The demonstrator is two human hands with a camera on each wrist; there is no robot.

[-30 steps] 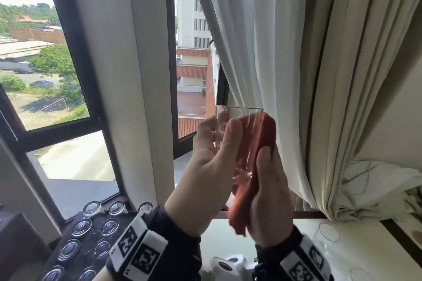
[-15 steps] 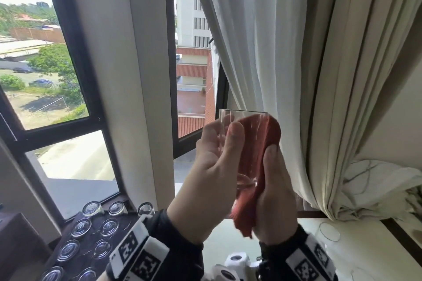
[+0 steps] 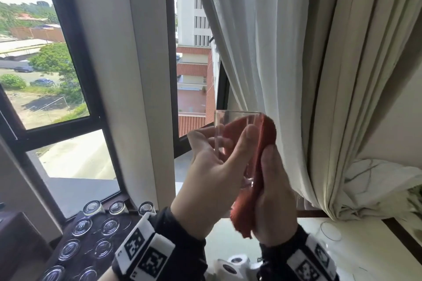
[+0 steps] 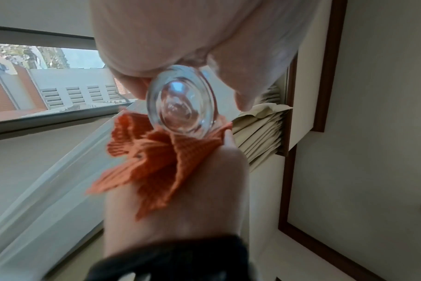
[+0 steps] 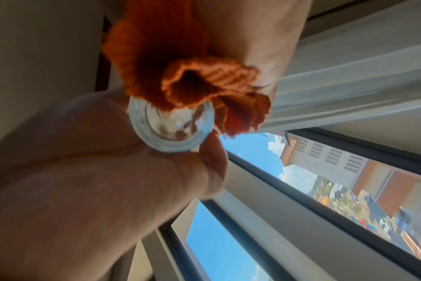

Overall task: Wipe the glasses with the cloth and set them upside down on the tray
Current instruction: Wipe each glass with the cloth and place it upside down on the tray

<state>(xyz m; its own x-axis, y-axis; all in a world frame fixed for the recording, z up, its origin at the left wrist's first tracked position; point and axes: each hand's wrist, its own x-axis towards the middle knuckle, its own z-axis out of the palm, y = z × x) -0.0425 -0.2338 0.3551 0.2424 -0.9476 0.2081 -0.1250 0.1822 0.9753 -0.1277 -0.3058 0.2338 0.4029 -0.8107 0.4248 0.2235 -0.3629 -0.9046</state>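
Up at chest height before a window, a clear glass tumbler (image 3: pixel 237 143) stands upright, its long axis near vertical and its open rim at the top, the thick round base (image 4: pixel 182 100) toward the wrists. The left hand (image 3: pixel 210 180) clamps it — thumb along the near wall, fingers curled round the far side. Tucked into it is an orange-red cloth (image 3: pixel 255 166) of ribbed, waffle-like weave: part of it shows red through the transparent wall, the upper fold bulges over the right side of the rim, and the loose tail hangs down past the base between the two palms. The right hand (image 3: pixel 274 201) grips the cloth, pressing it flat against the right side of the glass with the thumb pointing up; its fingers are hidden behind the fabric.

Lower left, a dark tray (image 3: pixel 91 255) holds rows of glasses (image 3: pixel 109 227) set upside down, their round bases catching the light. Lower right, another clear glass (image 3: pixel 330 231) stands rim-up on a pale counter (image 3: pixel 376 255), well apart from the tray.

Beyond the hands hang a sheer white curtain (image 3: pixel 262 52) and a heavier cream drape (image 3: pixel 356 75) — bunched in folds at the sill. Farthest off, the dark-framed window (image 3: pixel 75 52) gives on to trees and buildings.
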